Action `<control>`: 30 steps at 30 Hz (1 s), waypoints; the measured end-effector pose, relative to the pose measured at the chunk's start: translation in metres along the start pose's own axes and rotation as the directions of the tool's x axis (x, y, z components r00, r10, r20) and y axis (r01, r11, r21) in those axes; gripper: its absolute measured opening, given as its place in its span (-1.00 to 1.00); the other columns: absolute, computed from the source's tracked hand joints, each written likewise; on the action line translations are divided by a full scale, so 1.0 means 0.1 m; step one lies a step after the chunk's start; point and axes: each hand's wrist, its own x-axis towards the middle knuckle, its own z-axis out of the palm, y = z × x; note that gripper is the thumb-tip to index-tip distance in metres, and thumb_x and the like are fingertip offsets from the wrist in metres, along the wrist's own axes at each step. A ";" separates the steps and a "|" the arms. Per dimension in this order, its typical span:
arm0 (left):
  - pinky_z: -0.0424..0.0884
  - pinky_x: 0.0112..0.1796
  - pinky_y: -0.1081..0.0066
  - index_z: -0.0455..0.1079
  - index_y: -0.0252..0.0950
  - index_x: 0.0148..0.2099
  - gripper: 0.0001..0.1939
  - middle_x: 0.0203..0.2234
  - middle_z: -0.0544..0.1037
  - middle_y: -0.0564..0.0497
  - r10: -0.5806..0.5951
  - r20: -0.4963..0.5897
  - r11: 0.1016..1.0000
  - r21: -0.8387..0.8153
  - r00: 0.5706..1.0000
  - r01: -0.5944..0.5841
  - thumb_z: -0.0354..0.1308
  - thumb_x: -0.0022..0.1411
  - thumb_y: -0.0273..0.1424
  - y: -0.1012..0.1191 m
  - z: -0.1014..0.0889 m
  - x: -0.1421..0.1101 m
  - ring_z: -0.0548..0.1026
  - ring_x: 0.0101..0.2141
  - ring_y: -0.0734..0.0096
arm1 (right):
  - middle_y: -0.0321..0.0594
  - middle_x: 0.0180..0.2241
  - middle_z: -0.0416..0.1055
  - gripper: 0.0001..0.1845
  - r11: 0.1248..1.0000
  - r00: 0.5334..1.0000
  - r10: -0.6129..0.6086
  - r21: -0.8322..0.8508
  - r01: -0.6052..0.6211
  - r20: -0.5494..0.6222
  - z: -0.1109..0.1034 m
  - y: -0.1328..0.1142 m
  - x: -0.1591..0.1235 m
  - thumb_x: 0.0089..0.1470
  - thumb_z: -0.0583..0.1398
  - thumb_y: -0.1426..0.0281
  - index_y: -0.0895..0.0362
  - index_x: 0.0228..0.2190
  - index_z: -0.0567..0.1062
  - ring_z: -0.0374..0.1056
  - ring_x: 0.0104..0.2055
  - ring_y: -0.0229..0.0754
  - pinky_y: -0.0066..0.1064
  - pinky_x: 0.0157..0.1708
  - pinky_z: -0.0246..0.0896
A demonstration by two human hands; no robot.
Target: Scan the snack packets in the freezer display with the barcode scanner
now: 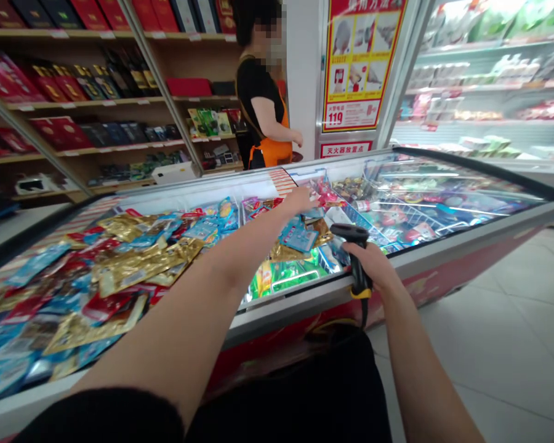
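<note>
My left hand (301, 199) reaches over the open chest freezer, its fingers extended and nothing visible in them, just short of pink and red snack packets (325, 194). My right hand (372, 264) grips a black and yellow handheld barcode scanner (357, 261), whose head points up and whose cable hangs down past the freezer's front edge. Below that hand, blue and gold foil packets (300, 241) lie in a wire basket. A large heap of gold, blue and red foil packets (120, 271) fills the freezer's left section under my left forearm.
The white freezer rim (305, 301) runs in front of me, and a glass sliding lid (443, 203) covers its right part. Behind it stand a co-worker in an orange apron (268, 104), wooden shelves of boxed goods (96, 104), and a chilled display case (484, 80). Tiled floor (493, 344) lies to the right.
</note>
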 end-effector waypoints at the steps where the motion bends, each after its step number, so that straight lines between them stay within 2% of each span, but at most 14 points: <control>1: 0.24 0.21 0.15 0.55 -0.31 -0.11 -0.59 0.00 0.55 -0.22 0.039 0.068 0.997 0.066 0.997 -0.044 0.43 -0.04 -0.28 0.06 0.08 0.06 0.42 0.14 -0.12 | -0.34 -0.61 0.34 -0.84 1.000 1.000 -0.005 0.022 0.004 0.023 0.02 0.01 -0.01 0.03 0.30 0.35 0.17 -0.48 0.46 0.38 -0.67 -0.24 -0.50 -0.73 0.16; 4: 0.26 0.18 0.22 0.31 -0.31 0.31 -0.27 0.22 0.41 -0.24 0.084 0.335 0.947 0.268 0.939 -0.180 0.30 0.14 -0.16 0.23 0.28 0.15 0.36 0.21 -0.01 | -0.33 -0.54 0.38 -0.76 0.997 0.997 -0.047 0.057 0.043 0.065 0.06 0.06 -0.03 -0.04 0.33 0.27 0.18 -0.38 0.51 0.41 -0.59 -0.22 -0.47 -0.61 0.26; 5: 0.29 0.16 0.24 0.23 -0.29 0.37 -0.27 0.25 0.40 -0.23 0.073 0.400 0.927 0.312 0.914 -0.210 0.24 0.21 -0.16 0.27 0.33 0.15 0.38 0.21 0.02 | -0.30 -0.49 0.42 -0.72 0.996 0.995 -0.062 0.064 0.057 0.076 0.08 0.07 -0.04 -0.06 0.33 0.24 0.18 -0.35 0.52 0.44 -0.54 -0.20 -0.44 -0.55 0.30; 7: 0.34 0.09 0.28 0.29 -0.24 0.34 -0.42 0.19 0.47 -0.19 0.066 0.447 0.898 0.363 0.892 -0.248 0.09 0.32 -0.23 0.33 0.39 0.12 0.44 0.15 0.08 | -0.24 -0.42 0.48 -0.66 0.994 0.987 -0.107 0.040 0.103 0.123 0.15 0.09 -0.08 -0.06 0.32 0.19 0.19 -0.31 0.54 0.48 -0.41 -0.13 -0.40 -0.40 0.35; 10: 0.38 0.02 0.31 0.51 -0.21 0.12 -0.61 0.02 0.59 -0.15 0.123 0.387 0.876 0.390 0.914 -0.283 0.01 0.34 -0.37 0.37 0.37 0.04 0.51 0.06 0.12 | -0.20 -0.37 0.52 -0.63 0.974 0.964 -0.185 -0.091 0.206 0.193 0.30 0.09 -0.15 -0.02 0.29 0.15 0.21 -0.31 0.57 0.45 -0.26 -0.06 -0.35 -0.26 0.31; 12: 0.39 -0.02 0.31 0.56 -0.23 0.03 -0.66 -0.04 0.62 -0.16 0.156 0.345 0.885 0.367 0.925 -0.286 0.02 0.33 -0.40 0.38 0.28 -0.03 0.53 0.02 0.12 | -0.19 -0.36 0.53 -0.61 0.959 0.955 -0.203 -0.152 0.239 0.218 0.39 0.08 -0.20 -0.01 0.27 0.14 0.23 -0.30 0.59 0.42 -0.22 -0.04 -0.34 -0.22 0.27; 15: 0.40 -0.05 0.31 0.56 -0.25 0.01 -0.68 -0.08 0.62 -0.15 0.153 0.232 0.936 0.277 0.961 -0.216 0.03 0.34 -0.39 0.37 0.04 -0.14 0.55 -0.02 0.13 | -0.16 -0.33 0.54 -0.58 0.967 0.956 -0.178 -0.139 0.214 0.233 0.49 0.11 -0.20 -0.03 0.29 0.12 0.24 -0.30 0.60 0.42 -0.18 -0.03 -0.34 -0.19 0.25; 18: 0.38 -0.05 0.34 0.54 -0.25 0.05 -0.68 -0.11 0.63 -0.10 0.121 0.087 0.976 0.171 0.989 -0.135 0.04 0.35 -0.39 0.32 -0.29 -0.33 0.55 -0.06 0.19 | -0.17 -0.33 0.55 -0.61 0.979 0.954 -0.183 -0.045 0.199 0.236 0.55 0.16 -0.16 -0.07 0.32 0.14 0.21 -0.32 0.61 0.44 -0.20 -0.06 -0.36 -0.19 0.29; 21: 0.37 -0.06 0.36 0.52 -0.22 0.06 -0.68 -0.14 0.63 -0.06 0.074 -0.010 0.987 0.147 0.997 -0.071 0.05 0.35 -0.39 0.23 -0.63 -0.64 0.54 -0.09 0.23 | -0.17 -0.40 0.54 -0.67 0.981 0.958 -0.195 0.033 0.193 0.208 0.57 0.19 -0.13 -0.10 0.33 0.18 0.20 -0.38 0.59 0.47 -0.29 -0.08 -0.37 -0.27 0.34; 24: 0.36 -0.07 0.35 0.51 -0.18 0.04 -0.71 -0.16 0.63 -0.05 -0.001 -0.073 0.978 0.207 0.997 0.016 0.06 0.35 -0.37 0.12 -0.90 -1.07 0.54 -0.10 0.20 | -0.16 -0.47 0.53 -0.73 0.980 0.971 -0.196 0.057 0.190 0.137 0.58 0.18 -0.15 -0.12 0.36 0.25 0.20 -0.42 0.58 0.50 -0.33 -0.07 -0.38 -0.35 0.39; 27: 0.37 -0.07 0.32 0.49 -0.17 0.04 -0.71 -0.17 0.63 -0.06 -0.077 -0.094 0.965 0.242 0.993 0.098 0.03 0.36 -0.38 0.03 -1.06 -1.52 0.55 -0.11 0.16 | -0.14 -0.46 0.53 -0.81 0.982 0.979 -0.178 0.088 0.170 0.099 0.59 0.12 -0.24 -0.11 0.37 0.35 0.21 -0.44 0.56 0.51 -0.36 -0.09 -0.40 -0.39 0.44; 30: 0.38 -0.08 0.30 0.48 -0.18 0.01 -0.73 -0.21 0.63 -0.07 -0.146 -0.084 0.969 0.189 0.986 0.160 0.03 0.36 -0.40 -0.03 -1.13 -1.89 0.56 -0.15 0.16 | -0.12 -0.44 0.55 -0.89 0.975 0.983 -0.152 0.180 0.132 0.104 0.65 0.03 -0.39 -0.05 0.33 0.44 0.21 -0.44 0.52 0.51 -0.42 -0.14 -0.42 -0.46 0.47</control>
